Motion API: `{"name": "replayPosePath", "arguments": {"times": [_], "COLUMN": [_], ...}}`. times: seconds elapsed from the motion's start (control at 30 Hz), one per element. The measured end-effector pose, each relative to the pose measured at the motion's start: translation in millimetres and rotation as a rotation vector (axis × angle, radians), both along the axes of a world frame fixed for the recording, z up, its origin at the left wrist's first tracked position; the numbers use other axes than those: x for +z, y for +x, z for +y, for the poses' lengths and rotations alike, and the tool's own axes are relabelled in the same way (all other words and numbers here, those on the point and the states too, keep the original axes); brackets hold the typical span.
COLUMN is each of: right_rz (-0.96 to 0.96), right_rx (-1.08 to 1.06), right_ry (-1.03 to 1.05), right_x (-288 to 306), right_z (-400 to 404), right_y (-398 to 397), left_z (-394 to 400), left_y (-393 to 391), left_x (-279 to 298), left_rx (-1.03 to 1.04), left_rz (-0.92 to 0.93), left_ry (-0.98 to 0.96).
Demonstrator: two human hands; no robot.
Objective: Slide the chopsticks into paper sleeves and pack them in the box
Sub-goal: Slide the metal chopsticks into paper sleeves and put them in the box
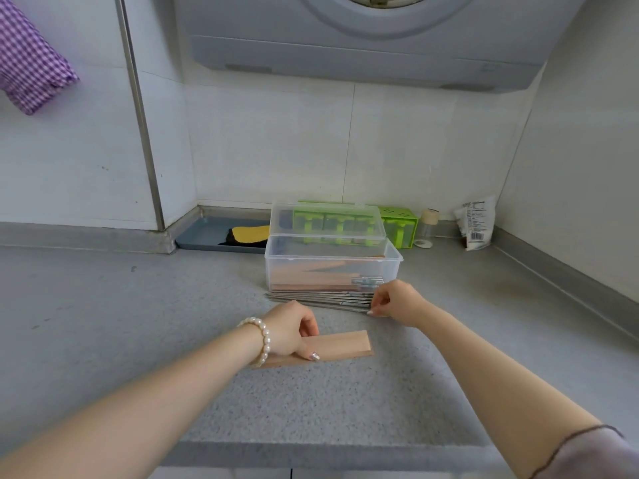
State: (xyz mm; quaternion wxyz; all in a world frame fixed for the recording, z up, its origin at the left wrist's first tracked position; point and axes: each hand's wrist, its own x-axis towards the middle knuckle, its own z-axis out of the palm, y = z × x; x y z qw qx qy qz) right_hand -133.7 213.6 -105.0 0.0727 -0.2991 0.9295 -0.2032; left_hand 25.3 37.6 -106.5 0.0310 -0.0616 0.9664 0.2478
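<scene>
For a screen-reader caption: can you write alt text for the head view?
A left hand holds a paper sleeve on a grey counter while the right hand pinches metal chopsticks lying before an open clear box.

Metal chopsticks (320, 299) lie between clear box (332, 267) and paper sleeves (342, 345).

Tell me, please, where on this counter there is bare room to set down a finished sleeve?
Bare counter lies left of the left hand and in front of both forearms. It is crowded between the clear box, the loose chopsticks pinched by the right hand, and the paper sleeves.
</scene>
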Motion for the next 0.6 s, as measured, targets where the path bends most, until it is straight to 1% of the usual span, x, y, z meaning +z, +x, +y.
{"name": "replayPosePath", "arguments": {"times": [0.17, 0.27, 0.37, 0.47, 0.5, 0.53, 0.6], "right_rz": [0.01, 0.026, -0.073, -0.248, -0.333, -0.426, -0.545], "right_rx": [0.007, 0.022, 0.049, 0.06, 0.053, 0.044, 0.038], "right_ry": [0.006, -0.038, -0.193, -0.443, -0.535, -0.606, -0.652], "right_x": [-4, 1, 15, 28, 31, 32, 37], "right_z": [0, 0, 5, 12, 14, 16, 19], "right_y": [5, 9, 16, 27, 31, 33, 41], "left_z": [2, 3, 2, 2, 2, 2, 5], "left_y": [6, 8, 9, 11, 13, 15, 20], "left_x": [1, 3, 7, 18, 24, 28, 34], "left_rx": [0.034, 0.052, 0.061, 0.078, 0.082, 0.079, 0.065], "left_rz": [0.064, 0.094, 0.083, 0.083, 0.074, 0.045, -0.019], "left_ry": [-0.016, -0.028, 0.034, 0.118, 0.17, 0.268, 0.536]}}
